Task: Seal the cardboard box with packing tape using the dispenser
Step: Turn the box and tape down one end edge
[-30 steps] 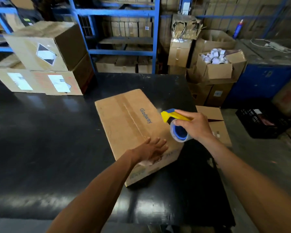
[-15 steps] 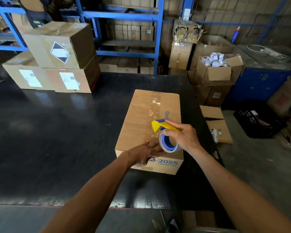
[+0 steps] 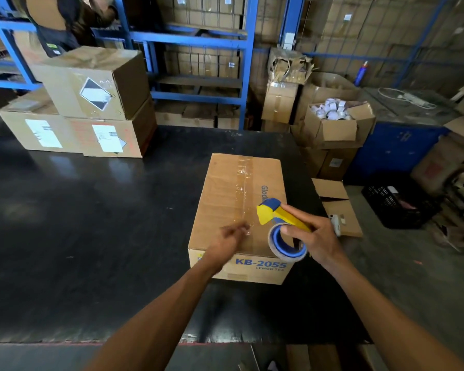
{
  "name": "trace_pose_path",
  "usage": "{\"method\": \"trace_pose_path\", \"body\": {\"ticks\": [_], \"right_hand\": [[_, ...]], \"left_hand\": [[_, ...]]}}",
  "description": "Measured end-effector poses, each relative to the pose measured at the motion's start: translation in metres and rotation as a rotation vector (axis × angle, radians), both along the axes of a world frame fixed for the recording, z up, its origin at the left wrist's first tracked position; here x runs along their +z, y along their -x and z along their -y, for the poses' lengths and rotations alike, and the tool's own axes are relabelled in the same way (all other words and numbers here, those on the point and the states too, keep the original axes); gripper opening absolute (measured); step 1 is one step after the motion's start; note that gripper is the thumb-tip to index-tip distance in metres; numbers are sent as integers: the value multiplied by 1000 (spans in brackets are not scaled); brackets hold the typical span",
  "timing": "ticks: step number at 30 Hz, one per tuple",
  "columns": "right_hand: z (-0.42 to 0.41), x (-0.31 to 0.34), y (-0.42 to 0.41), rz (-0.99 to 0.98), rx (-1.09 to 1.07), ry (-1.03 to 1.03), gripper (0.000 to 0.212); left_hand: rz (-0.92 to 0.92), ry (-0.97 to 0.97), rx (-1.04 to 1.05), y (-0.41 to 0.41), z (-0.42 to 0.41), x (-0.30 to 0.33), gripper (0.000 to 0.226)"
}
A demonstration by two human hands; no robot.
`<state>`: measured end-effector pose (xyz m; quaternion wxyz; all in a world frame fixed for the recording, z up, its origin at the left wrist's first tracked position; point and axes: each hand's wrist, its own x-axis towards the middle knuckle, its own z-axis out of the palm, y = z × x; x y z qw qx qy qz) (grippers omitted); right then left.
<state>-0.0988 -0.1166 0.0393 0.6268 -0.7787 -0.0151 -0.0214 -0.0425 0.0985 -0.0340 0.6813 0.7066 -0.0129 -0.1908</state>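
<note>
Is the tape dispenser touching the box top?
Cannot tell. In the head view the tape dispenser, gripped by the right hand, overlaps the box, hiding any gap.

Brown box (image 3: 225, 207), blue lettering; yellow-and-blue dispenser (image 3: 276, 215); table (image 3: 91, 210) seemingly black.

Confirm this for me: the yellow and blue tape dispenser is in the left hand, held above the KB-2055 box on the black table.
Not quite. The head view shows the tape dispenser in the right hand, not the left. The left hand is at the box's top, empty. The rest holds: black table.
</note>
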Motion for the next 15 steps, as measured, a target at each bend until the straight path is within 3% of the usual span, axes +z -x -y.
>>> {"method": "trace_pose_path", "body": {"ticks": [2,4,7,10,15], "right_hand": [[3,7,4,157,-13,180,48],[4,11,6,407,-30,414,52],[3,10,9,610,41,645,54],[-1,-11,13,563,164,898,61],[-7,-22,14,562,155,783,60]], "left_hand": [[-361,361,79,-10,-10,20,48],[-534,487,4,-18,-27,38,65],[-579,434,-179,-20,-42,61,77],[-556,349,-273,-14,-41,74,78],[-537,329,-182,-5,-50,78,44]]}}
